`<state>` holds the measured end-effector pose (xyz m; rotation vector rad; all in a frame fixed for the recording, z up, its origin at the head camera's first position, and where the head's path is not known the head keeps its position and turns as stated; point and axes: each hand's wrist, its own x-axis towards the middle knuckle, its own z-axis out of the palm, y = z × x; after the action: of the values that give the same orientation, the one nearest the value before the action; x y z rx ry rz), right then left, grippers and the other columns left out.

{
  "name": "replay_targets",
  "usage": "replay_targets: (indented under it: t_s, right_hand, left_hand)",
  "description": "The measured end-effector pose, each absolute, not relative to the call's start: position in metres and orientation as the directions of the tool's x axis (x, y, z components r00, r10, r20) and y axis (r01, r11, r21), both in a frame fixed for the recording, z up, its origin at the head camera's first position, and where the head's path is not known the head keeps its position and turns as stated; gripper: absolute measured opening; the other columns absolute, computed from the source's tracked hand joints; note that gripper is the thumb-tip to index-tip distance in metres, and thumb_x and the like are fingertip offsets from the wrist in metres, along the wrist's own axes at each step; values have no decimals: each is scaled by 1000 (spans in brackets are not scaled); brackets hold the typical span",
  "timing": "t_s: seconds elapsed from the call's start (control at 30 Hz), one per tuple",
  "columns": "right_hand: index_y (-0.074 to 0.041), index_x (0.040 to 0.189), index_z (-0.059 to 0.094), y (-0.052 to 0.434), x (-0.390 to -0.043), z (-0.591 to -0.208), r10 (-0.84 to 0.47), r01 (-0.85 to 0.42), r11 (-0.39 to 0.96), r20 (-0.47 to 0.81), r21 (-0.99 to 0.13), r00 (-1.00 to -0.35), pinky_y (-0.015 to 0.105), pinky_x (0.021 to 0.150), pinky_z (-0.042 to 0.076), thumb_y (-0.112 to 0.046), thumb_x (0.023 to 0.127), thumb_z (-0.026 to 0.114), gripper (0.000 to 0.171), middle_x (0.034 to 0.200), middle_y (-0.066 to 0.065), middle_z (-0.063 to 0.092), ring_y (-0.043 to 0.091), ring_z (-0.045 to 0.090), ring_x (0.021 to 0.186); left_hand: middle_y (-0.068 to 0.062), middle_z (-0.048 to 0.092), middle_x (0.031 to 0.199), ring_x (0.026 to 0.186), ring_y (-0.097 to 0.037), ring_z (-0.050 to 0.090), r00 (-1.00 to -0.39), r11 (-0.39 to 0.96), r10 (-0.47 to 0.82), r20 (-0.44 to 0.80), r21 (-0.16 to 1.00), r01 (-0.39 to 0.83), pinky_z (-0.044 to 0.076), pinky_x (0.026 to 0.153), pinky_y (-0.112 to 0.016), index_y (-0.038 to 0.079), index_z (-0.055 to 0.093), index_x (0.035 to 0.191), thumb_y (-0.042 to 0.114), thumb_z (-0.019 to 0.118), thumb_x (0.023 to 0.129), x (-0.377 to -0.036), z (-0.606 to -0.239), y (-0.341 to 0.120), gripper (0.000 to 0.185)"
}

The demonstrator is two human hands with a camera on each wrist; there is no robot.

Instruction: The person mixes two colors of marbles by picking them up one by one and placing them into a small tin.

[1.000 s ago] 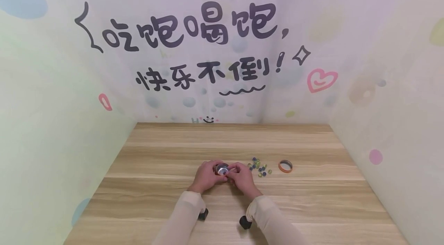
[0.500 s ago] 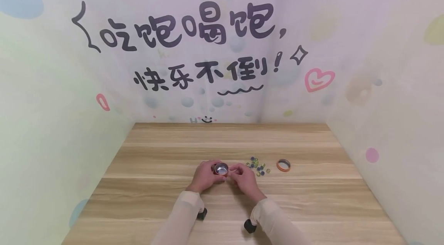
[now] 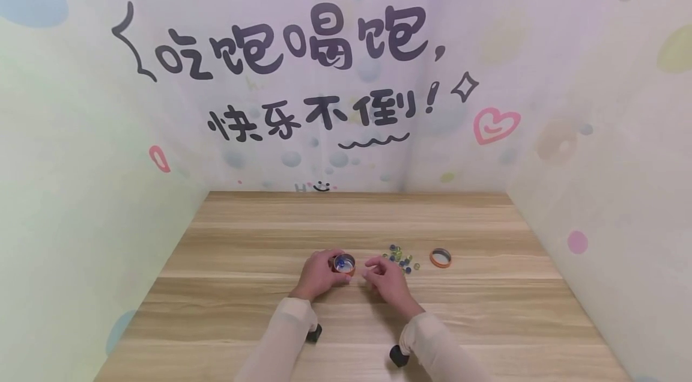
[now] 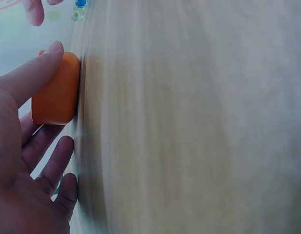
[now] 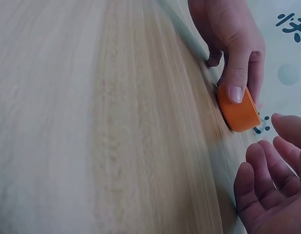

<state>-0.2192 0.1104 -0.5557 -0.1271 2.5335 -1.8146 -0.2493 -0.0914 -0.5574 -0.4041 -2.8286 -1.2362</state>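
Note:
My left hand (image 3: 319, 277) grips a small round orange tin (image 4: 60, 95), thumb on the near side and fingers round the far side. The tin stands upright on the table, its silvery inside facing up. Blue marbles (image 3: 340, 263) lie inside it; their number is too small to tell. Just right of the tin, my right hand (image 3: 391, 284) hovers with loosely bent fingers (image 5: 255, 158) and nothing visible between them. Beyond that hand several loose blue and yellow-green marbles (image 3: 408, 270) are scattered on the wood, partly hidden by it.
An orange-rimmed round lid (image 3: 440, 266) lies to the right of the loose marbles. The wood-grain table (image 3: 259, 220) is bordered by pale printed walls (image 3: 108, 190) at the back and both sides.
My right hand has drawn back from the tin's rim to the right, its fingers loosening. Blue marbles now show clearly inside the tin. My left hand keeps its grip in place.

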Motion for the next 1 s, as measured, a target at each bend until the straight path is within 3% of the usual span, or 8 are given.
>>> replay_targets:
  t_s: [1.0]
  right_hand:
    - [0, 123, 61, 139, -210, -554, -105, -29, 420, -16, -907, -994, 33, 54, 53, -14, 87, 73, 41, 84, 7, 61, 20, 62, 62]
  left_hand:
    - [-2, 66, 106, 98, -22, 56, -968, 673, 223, 114, 700, 238, 45, 87, -45, 16, 67, 118, 32, 90, 67, -250, -561, -92, 58]
